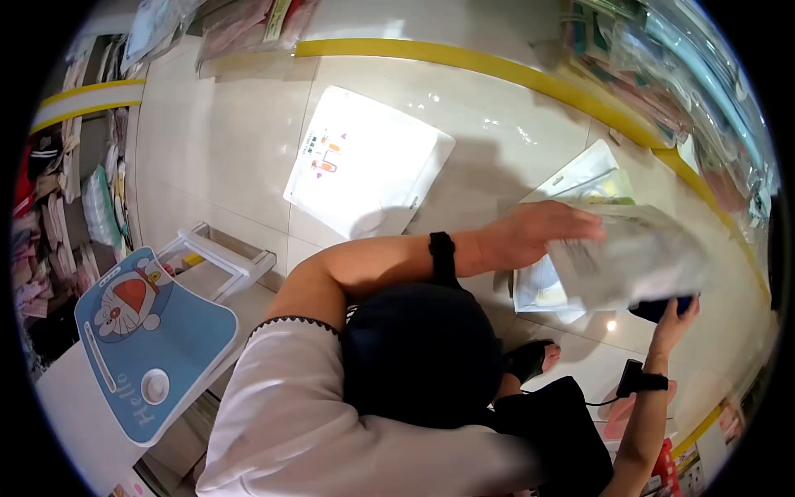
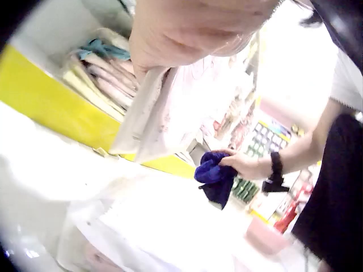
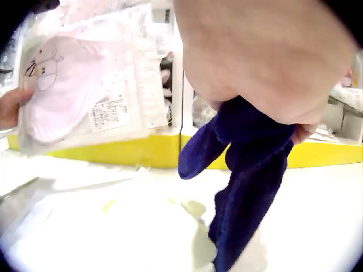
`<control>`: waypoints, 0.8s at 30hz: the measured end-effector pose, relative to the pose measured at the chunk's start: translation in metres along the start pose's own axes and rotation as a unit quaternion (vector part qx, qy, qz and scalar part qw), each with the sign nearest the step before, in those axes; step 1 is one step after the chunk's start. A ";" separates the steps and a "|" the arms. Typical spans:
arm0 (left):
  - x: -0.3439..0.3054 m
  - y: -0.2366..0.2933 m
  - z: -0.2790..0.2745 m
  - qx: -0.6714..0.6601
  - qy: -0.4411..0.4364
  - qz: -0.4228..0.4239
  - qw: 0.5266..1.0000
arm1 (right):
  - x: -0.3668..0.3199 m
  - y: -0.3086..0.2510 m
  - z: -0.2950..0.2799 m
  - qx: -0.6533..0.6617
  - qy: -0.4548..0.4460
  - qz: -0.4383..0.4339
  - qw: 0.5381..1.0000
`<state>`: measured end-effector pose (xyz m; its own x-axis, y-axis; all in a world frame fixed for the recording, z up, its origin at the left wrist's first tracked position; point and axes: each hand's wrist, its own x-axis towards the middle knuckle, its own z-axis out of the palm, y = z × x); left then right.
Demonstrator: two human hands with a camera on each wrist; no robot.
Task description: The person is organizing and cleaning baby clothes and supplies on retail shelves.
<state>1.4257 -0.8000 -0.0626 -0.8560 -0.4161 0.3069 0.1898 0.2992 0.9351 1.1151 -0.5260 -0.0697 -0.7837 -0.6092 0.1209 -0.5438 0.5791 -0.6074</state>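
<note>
My left hand (image 1: 538,232) grips the edge of clear plastic packets, blurred in the head view. In the right wrist view, the front packet (image 3: 122,73) holds a pale pink cloth item (image 3: 68,85) with a line-drawn animal face, and carries a white printed label (image 3: 110,112). My right hand (image 3: 261,62) grips a bunched dark blue cloth (image 3: 252,153), which hangs down from the fingers in soft folds. Below the hands, white packages (image 1: 609,157) lie on the floor, partly covered by the held packets.
A flat white package (image 1: 373,166) with orange print lies on the floor. At the left stands a blue cartoon-printed tabletop (image 1: 178,348) beside a white frame (image 1: 224,261). Yellow-edged shelves (image 1: 464,62) with bagged goods line the back and right. A sandalled foot (image 1: 551,356) is close by.
</note>
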 end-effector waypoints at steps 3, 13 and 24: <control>-0.005 -0.004 0.010 -0.228 0.073 -0.238 0.941 | 0.005 -0.025 -0.005 -0.054 0.080 0.038 0.995; -0.073 -0.080 0.015 -0.124 -0.076 -0.547 0.825 | -0.023 -0.117 0.051 -0.151 -0.229 -0.172 0.946; -0.164 -0.093 -0.259 0.391 0.201 -0.699 0.564 | -0.033 -0.108 0.078 -0.233 -0.294 -0.198 0.905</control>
<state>1.6725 -0.9819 -0.1539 0.3023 -0.8288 -0.4708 -0.9402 -0.3407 -0.0039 1.2233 -0.6111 -0.0693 -0.2785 -0.9228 -0.2662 -0.9224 0.3342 -0.1937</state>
